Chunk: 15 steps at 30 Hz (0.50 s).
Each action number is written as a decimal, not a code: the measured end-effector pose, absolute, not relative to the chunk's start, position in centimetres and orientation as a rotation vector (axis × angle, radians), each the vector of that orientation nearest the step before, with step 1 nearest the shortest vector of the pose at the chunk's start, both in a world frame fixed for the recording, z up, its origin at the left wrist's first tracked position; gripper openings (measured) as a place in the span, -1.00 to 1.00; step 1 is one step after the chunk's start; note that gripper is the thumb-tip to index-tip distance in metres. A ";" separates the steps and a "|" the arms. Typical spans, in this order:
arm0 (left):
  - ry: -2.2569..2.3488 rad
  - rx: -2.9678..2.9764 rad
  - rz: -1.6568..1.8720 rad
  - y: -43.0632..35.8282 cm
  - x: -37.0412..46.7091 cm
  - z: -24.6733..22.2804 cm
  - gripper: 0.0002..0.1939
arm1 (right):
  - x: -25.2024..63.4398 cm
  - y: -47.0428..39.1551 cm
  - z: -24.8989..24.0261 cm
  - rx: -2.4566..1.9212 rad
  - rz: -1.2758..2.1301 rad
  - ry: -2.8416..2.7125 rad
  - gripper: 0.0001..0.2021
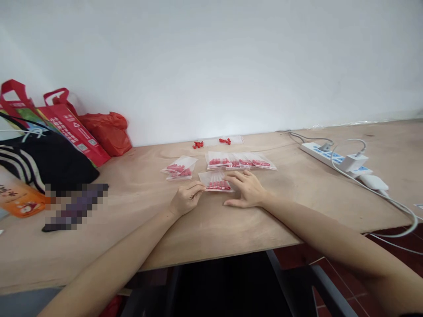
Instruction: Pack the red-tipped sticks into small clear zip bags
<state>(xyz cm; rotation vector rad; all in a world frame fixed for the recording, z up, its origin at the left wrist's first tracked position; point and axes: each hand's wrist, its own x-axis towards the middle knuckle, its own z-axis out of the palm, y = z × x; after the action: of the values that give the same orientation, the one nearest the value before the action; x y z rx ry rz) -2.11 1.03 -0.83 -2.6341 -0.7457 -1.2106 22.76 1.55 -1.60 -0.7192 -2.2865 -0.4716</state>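
Between my hands a small clear bag [216, 182] with red pieces lies on the wooden table. My left hand [188, 198] pinches this bag at its left lower corner. The fingers of my right hand [245, 189] are spread, with the fingertips at the bag's right edge. Further back, a row of overlapping clear bags [239, 161] holds more red pieces. Another small pile of filled bags [181, 168] is to the left. Near the wall are loose red pieces [198, 144] and a flat clear bag [211, 141], with more red pieces [225, 141] on it.
On the left of the table [139, 233] stand red shopping bags [77, 132], a red plastic bag [107, 132], a black striped bag [53, 160] and an orange package [24, 202]. A white power strip [317, 153] with chargers and cables lies at the right.
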 end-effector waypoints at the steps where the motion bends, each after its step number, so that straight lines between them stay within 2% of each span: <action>1: -0.746 -2.638 -1.207 1.0 -2.0 -0.9 -0.86 | 22.4 1.5 -1.7 -0.723 -0.445 -2.312 -0.40; 2: -0.747 -2.637 -1.204 1.0 -1.9 -1.0 -0.86 | 22.0 1.5 -1.8 -0.737 -0.430 -2.326 -0.44; 5: -0.705 -2.654 -1.167 0.9 -1.8 -1.1 -0.87 | 21.3 1.6 -2.3 -0.783 -0.365 -2.300 -0.77; 6: -0.657 -2.675 -1.139 0.8 -1.8 -1.1 -0.88 | 21.2 1.7 -2.4 -0.775 -0.311 -2.275 -0.80; 8: -0.568 -2.717 -1.049 0.8 -2.1 -0.8 -0.86 | 21.3 1.9 -2.5 -0.715 -0.117 -2.205 -0.81; 10: -0.605 -2.700 -0.956 1.1 -2.9 -0.3 -0.75 | 21.6 2.1 -2.3 -0.679 0.175 -2.056 -0.84; 13: -0.964 -2.464 -0.970 2.5 -4.9 0.1 -0.68 | 22.5 2.8 -1.4 -0.723 0.565 -1.690 -0.85; 15: -1.211 -2.247 -1.023 3.9 -6.8 -0.1 -0.70 | 23.4 3.7 -0.8 -0.731 0.644 -1.491 -0.82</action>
<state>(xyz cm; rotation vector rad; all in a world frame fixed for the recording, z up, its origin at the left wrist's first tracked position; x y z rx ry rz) -6.76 3.90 -0.08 -2.2467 -1.2110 -1.0233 23.43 3.72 -0.76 -0.7310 -1.4906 0.6439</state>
